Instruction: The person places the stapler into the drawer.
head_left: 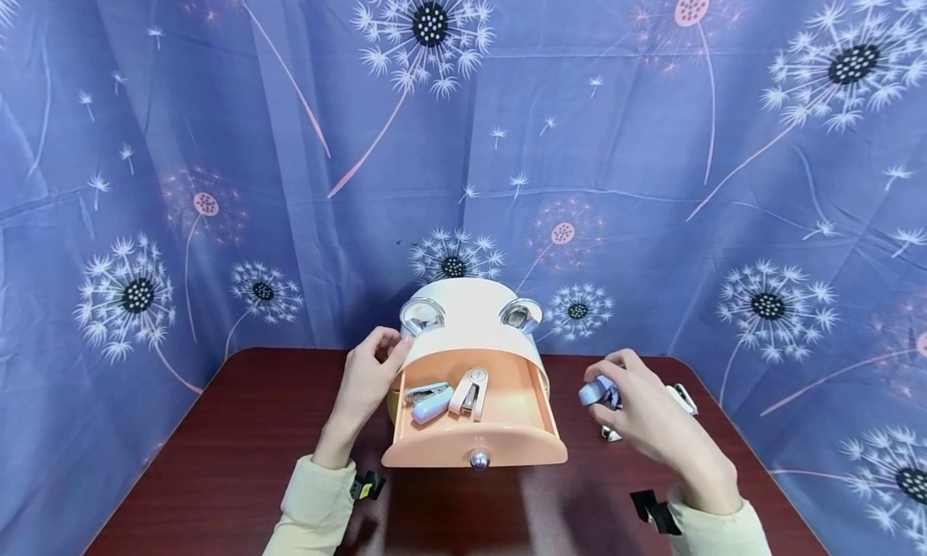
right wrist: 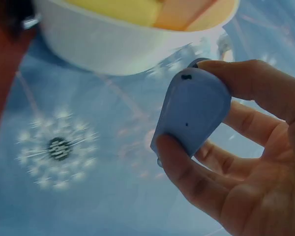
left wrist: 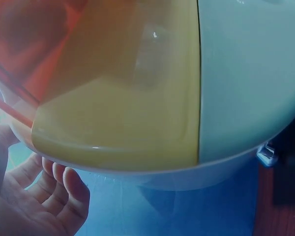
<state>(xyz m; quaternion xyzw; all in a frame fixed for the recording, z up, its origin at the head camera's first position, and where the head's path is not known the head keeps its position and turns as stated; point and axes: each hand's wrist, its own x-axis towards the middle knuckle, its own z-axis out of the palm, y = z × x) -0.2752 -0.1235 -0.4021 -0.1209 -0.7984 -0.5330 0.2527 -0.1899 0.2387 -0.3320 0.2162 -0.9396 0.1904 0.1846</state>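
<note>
A white rounded case (head_left: 463, 315) with a pulled-out peach drawer (head_left: 474, 447) stands on the table. In the drawer lie a lavender stapler (head_left: 432, 405) and a white stapler (head_left: 469, 393). At the case's left side, my left hand (head_left: 369, 375) touches its wall with loosely bent fingers; the left wrist view shows those fingertips (left wrist: 74, 183) by the white rim. My right hand (head_left: 655, 411) pinches a small blue stapler (right wrist: 191, 110) between thumb and fingers. It is held to the right of the drawer, apart from it.
Small white items (head_left: 682, 398) lie on the dark red table (head_left: 290, 411) behind and under my right hand, partly hidden. Two round silver-rimmed pieces (head_left: 422, 315) stick out from the case's top. A blue dandelion-print curtain (head_left: 362, 218) hangs behind the table.
</note>
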